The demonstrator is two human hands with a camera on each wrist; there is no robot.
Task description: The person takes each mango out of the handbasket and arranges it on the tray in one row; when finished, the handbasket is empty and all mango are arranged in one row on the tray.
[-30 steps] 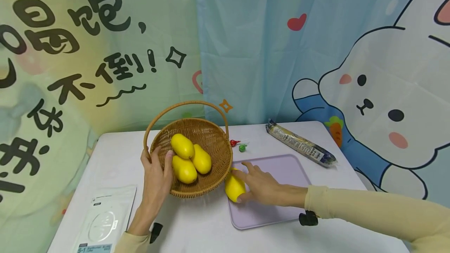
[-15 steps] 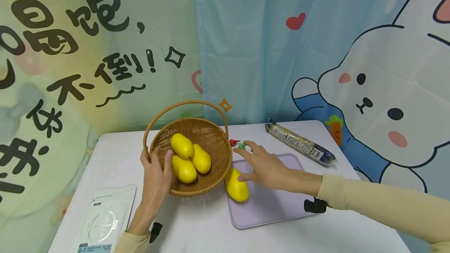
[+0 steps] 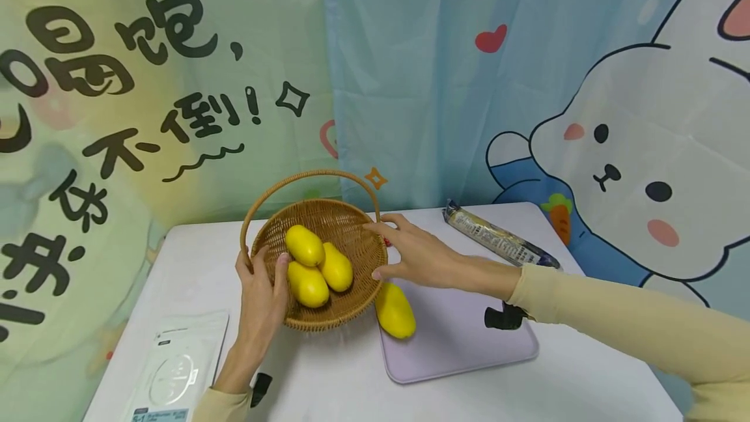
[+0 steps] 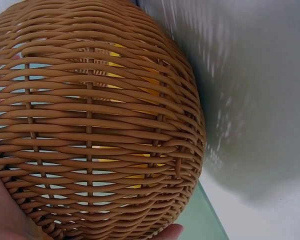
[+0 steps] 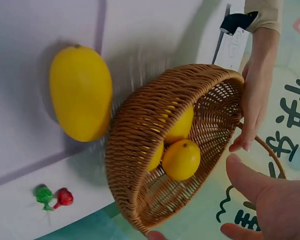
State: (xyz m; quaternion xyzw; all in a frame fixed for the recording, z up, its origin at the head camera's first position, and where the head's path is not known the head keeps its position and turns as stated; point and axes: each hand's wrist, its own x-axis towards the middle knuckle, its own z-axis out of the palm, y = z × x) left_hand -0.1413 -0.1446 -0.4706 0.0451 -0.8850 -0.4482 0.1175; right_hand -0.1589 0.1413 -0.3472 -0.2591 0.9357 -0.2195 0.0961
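Note:
A brown wicker basket (image 3: 319, 210) with a tall hoop handle is tilted, its opening facing me. Inside lie three yellow mangoes (image 3: 307, 285). My left hand (image 3: 260, 305) grips the basket's left rim; in the left wrist view the woven outer wall (image 4: 90, 120) fills most of the frame. My right hand (image 3: 430, 253) is at the basket's right rim near the handle's foot, fingers and thumb spread apart; whether they touch it is unclear. Another mango (image 3: 395, 311) lies at the left edge of a lilac tray (image 3: 457, 344), just under the basket's right side.
Behind the tray lies a long dark wrapped packet (image 3: 498, 233). A white pouch (image 3: 172, 370) rests at the table's left front. One red and one green small wrapped candy (image 5: 43, 195) lie by the basket. A printed curtain (image 3: 387, 83) hangs behind the white table.
My right hand has let go of the mango on the tray and moved up and left to the basket's right rim. The left hand and basket have stayed in place.

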